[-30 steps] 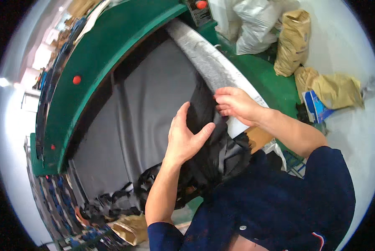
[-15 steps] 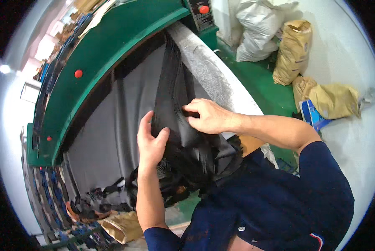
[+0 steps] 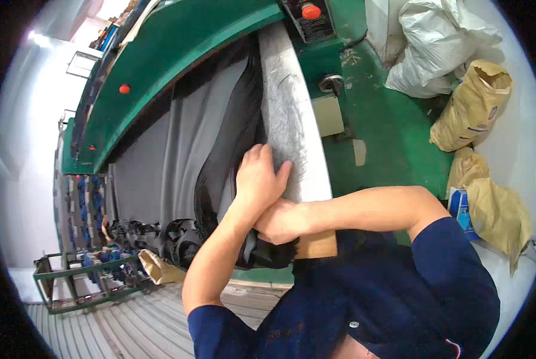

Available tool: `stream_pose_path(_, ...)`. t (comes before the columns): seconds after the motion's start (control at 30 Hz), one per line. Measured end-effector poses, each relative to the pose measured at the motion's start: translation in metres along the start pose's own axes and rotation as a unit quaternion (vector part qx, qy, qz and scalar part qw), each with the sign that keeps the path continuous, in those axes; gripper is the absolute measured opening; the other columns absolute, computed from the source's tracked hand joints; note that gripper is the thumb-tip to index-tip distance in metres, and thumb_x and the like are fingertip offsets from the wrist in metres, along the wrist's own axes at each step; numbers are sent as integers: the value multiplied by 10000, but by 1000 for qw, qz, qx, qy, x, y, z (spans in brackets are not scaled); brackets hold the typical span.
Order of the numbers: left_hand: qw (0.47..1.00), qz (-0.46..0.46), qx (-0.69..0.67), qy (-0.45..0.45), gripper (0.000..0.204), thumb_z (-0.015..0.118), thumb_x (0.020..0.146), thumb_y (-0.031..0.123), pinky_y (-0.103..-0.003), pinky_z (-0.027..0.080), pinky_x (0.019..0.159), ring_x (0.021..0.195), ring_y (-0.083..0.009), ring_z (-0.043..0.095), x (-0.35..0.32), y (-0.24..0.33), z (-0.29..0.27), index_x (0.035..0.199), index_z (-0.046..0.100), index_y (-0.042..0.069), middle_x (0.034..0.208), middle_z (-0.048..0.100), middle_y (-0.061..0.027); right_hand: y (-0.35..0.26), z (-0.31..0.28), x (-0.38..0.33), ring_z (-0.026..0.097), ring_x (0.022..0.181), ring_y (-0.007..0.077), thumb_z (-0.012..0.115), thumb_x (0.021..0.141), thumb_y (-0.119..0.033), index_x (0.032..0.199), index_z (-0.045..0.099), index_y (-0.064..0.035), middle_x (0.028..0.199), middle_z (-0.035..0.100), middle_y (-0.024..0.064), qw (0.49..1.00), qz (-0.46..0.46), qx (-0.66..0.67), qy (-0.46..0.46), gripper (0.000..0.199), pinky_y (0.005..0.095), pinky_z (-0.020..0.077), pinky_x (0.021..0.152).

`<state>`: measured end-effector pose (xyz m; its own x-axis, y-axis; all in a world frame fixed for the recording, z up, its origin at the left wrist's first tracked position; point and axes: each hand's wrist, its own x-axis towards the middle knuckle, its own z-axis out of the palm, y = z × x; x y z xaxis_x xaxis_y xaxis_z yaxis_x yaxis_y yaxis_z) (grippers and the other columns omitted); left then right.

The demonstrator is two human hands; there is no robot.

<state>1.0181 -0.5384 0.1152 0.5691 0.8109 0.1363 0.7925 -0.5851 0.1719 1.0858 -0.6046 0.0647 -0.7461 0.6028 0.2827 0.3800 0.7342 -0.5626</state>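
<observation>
A wide dark grey sheet of material (image 3: pixel 145 158) lies over the bed of a green machine, with a black slitted strip (image 3: pixel 223 143) folded along its right side. My left hand (image 3: pixel 259 176) rests over the right edge of this black material, fingers forward and thumb spread away. Below it, my right hand (image 3: pixel 283 221) is closed at the near part of the black material, its fingers curled and partly hidden behind my left wrist. Black cut scraps (image 3: pixel 184 239) hang in a tangle at the near edge.
The green machine beam (image 3: pixel 178 57) arches across the far side, with a red button (image 3: pixel 311 11) at its right end. A worn white board (image 3: pixel 289 113) runs along the bed's right side. Yellow sacks (image 3: pixel 474 107) and a white sack (image 3: pixel 429 45) stand by the right wall.
My view has shifted right. My hands have come together at the sheet's right edge, the left crossing over the right. The black strip has moved left, exposing more of the white board.
</observation>
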Motion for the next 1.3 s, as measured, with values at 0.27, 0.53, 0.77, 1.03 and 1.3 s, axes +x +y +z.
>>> stream_pose_path(0.27, 990, -92, 93, 58, 231, 605, 875, 168, -448, 550, 789, 919, -372, 658, 6, 14, 28, 982, 657, -30, 1037, 668, -210, 20, -28, -34, 689, 836, 339, 638, 701, -111, 846, 702, -32, 860, 713, 174, 996, -72, 10, -60, 177, 427, 537, 807)
stream_pose_path(0.53, 979, -119, 151, 74, 70, 643, 803, 101, -420, 561, 644, 805, -317, 665, 12, -2, 31, 785, 604, 46, 842, 640, -132, 50, -71, -48, 639, 983, 369, 624, 791, -140, 950, 626, -13, 993, 662, 206, 992, -97, 56, -63, 203, 482, 507, 872)
stream_pose_path(0.77, 956, -195, -95, 198, 98, 591, 877, 81, -484, 505, 695, 760, -429, 636, 12, -35, -13, 854, 573, -13, 817, 634, -225, 129, -135, -35, 572, 1162, 379, 638, 831, -87, 1247, 562, 4, 1237, 611, 201, 996, 53, -34, 70, 433, 448, 477, 990)
stream_pose_path(1.03, 877, -361, -251, 193, 180, 564, 910, 125, -331, 486, 648, 679, -177, 596, -3, -108, -54, 886, 619, -45, 729, 638, -111, 211, -136, 40, 511, 1256, 384, 635, 849, -82, 1302, 524, -12, 1341, 545, 210, 983, 69, -78, 154, 472, 428, 426, 1064)
stream_pose_path(1.3, 891, -416, 31, 180, 162, 504, 899, 93, -448, 507, 788, 869, -375, 659, 15, -84, -34, 983, 579, -23, 874, 661, -227, 254, -156, 83, 539, 1069, 346, 705, 761, -32, 1138, 577, -48, 1078, 550, 139, 961, 27, -73, 264, 399, 432, 477, 914)
